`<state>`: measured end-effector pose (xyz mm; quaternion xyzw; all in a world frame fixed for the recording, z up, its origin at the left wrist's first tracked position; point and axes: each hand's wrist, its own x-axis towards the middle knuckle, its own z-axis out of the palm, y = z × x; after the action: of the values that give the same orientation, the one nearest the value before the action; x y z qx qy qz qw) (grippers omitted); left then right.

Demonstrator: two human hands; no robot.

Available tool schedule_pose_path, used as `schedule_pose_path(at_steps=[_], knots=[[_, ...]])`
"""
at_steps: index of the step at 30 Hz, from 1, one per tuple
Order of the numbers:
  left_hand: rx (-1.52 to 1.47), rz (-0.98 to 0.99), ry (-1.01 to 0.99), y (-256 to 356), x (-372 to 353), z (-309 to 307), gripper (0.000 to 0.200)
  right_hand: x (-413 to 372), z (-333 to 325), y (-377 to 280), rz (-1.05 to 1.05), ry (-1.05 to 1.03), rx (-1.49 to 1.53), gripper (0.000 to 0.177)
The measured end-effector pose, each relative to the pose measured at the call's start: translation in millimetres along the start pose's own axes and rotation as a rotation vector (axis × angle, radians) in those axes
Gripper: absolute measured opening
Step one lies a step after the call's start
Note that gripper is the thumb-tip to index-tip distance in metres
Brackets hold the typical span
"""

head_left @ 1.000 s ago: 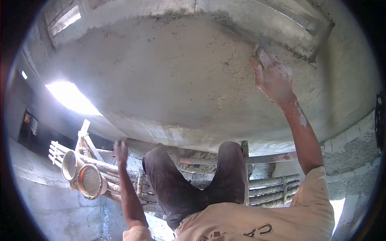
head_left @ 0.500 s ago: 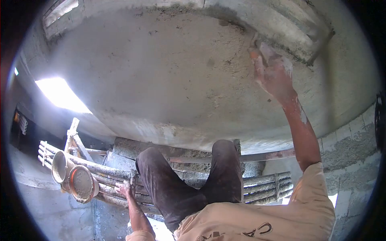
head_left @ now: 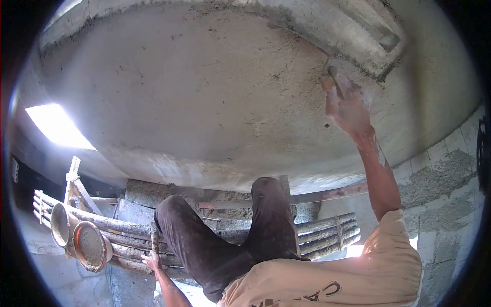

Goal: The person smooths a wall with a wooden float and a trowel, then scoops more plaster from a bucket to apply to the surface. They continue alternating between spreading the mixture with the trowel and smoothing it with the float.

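My right hand [head_left: 348, 102], smeared with pale plaster, is raised to the rough grey wall [head_left: 230, 92], just below the edge of a concrete ledge [head_left: 353, 38]. Its fingers are closed round a small tool whose shape is mostly hidden; an orange-brown part shows by the fingertips. Low on the left, my left hand [head_left: 153, 262] is beside my knee, its fingers wrapped on a short upright stick [head_left: 154, 240] at the pole platform [head_left: 123, 225].
Two round containers, one pale [head_left: 60, 225] and one orange-rimmed with grey mix [head_left: 91, 246], stand at the left of the poles. A wooden post [head_left: 71, 176] rises behind them. A long curved bar [head_left: 327, 195] runs behind my knees. Bright opening [head_left: 59, 125] at left.
The whole view has shifted, so the platform and containers sit further left and a little lower. My right hand has moved slightly down from the ledge; my left hand stays by the stick.
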<state>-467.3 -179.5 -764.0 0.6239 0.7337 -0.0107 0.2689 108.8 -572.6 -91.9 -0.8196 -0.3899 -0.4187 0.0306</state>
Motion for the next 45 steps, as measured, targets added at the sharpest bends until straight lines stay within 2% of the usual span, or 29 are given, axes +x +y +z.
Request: schedule_pose_path(at_steps=[2,3,6,9,12,13,16,17,18,20,22,25,27,28,30,32,33,36,38,42,45], knots=[[0.119,0.058,0.105,-5,8,1,0.096,0,7,-1,-0.025,0.019,-0.085,0.037],[0.121,0.028,0.123,-8,11,2,0.095,1,9,-1,-0.037,0.030,-0.129,0.037],[0.127,-0.075,0.169,-12,13,-1,0.094,17,0,-19,0.024,-0.078,-0.003,0.037],[0.156,-0.234,0.245,-17,4,-12,0.092,26,2,-32,0.001,-0.025,-0.042,0.037],[0.211,-0.444,0.347,-12,-18,-35,0.090,39,-1,-49,0.026,-0.096,-0.056,0.038],[0.190,-0.493,0.312,-16,-22,-41,0.090,42,2,-49,0.004,-0.059,-0.028,0.038],[-0.037,-0.621,0.037,-77,27,-22,0.089,46,16,-50,-0.054,0.042,0.014,0.038],[-0.120,-0.578,0.069,-89,37,-8,0.081,47,19,-53,-0.072,0.073,0.002,0.037],[-0.160,-0.483,-0.017,-102,45,-3,0.078,49,20,-57,-0.090,0.105,-0.009,0.037],[-0.238,-0.290,-0.184,-112,49,-7,0.072,58,12,-74,-0.055,0.010,-0.002,0.036],[-0.220,-0.472,0.082,-103,44,7,0.067,67,13,-88,-0.040,-0.032,-0.009,0.036],[-0.262,-0.567,0.221,-93,54,0,0.064,78,24,-101,-0.067,0.013,-0.011,0.036],[-0.064,-0.458,0.270,-101,72,11,0.062,82,31,-105,-0.119,0.096,0.020,0.035],[0.030,-0.403,0.295,-96,80,13,0.062,84,25,-108,-0.052,0.039,0.022,0.035],[-0.197,-0.506,0.194,-105,92,9,0.056,90,7,-115,0.071,-0.077,0.021,0.035],[-0.398,-0.621,0.100,-103,97,11,0.051,81,9,-100,-0.006,-0.008,-0.024,0.035],[-0.252,-0.521,0.134,-103,100,10,0.050,74,9,-95,-0.040,0.022,-0.049,0.035],[-0.086,-0.406,0.200,-101,101,15,0.049,61,1,-98,0.025,-0.085,0.032,0.034],[-0.201,-0.520,0.151,-99,103,13,0.054,57,11,-96,0.041,-0.068,-0.025,0.033],[-0.183,-0.498,0.167,-88,100,3,0.054,63,12,-95,0.046,-0.096,-0.065,0.030],[-0.171,-0.479,0.173,-79,100,4,0.055,58,4,-87,0.133,-0.063,-0.035,0.034]])
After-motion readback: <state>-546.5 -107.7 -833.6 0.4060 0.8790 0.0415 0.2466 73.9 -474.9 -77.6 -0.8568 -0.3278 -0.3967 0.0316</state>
